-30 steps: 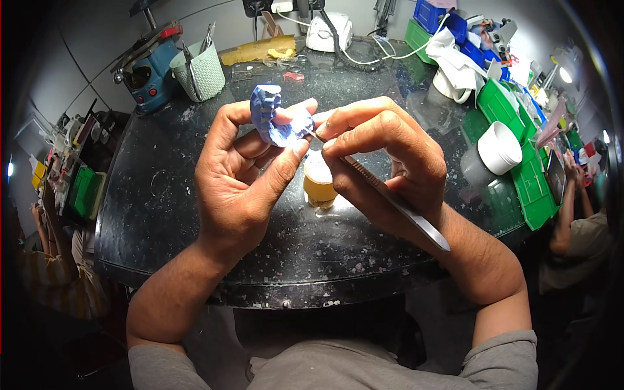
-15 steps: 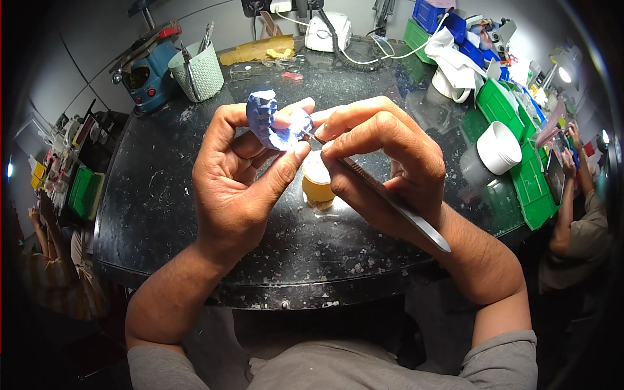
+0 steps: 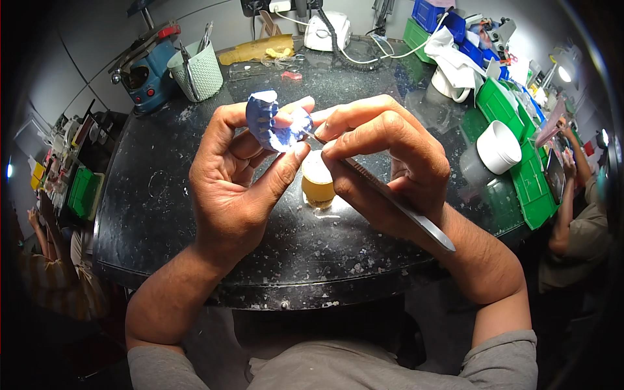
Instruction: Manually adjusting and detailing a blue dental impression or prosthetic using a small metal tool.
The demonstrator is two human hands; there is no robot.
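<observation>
A blue dental cast (image 3: 262, 129), curved like a tooth arch, is held up over the bench between the thumb and fingers of my left hand (image 3: 227, 188). My right hand (image 3: 396, 156) grips a slim metal carving tool (image 3: 416, 220) like a pen, its ribbed handle slanting down toward my right wrist. The tool's thin tip meets the right end of the cast; glare hides the exact contact. Beneath my hands, a small amber pot (image 3: 318, 190) with a white top stands on the black workbench (image 3: 162, 214).
A pale green holder (image 3: 196, 71) with tools and a blue machine (image 3: 151, 81) stand back left. A white device (image 3: 328, 31) is at the back. On the right are a white tub (image 3: 499, 147), green bins (image 3: 533, 175) and a mug with tissue (image 3: 450, 84). Other people work at both sides.
My right hand and the carving tool have shifted very slightly to the right. The cast stays in nearly the same place, tipped a little in my left hand.
</observation>
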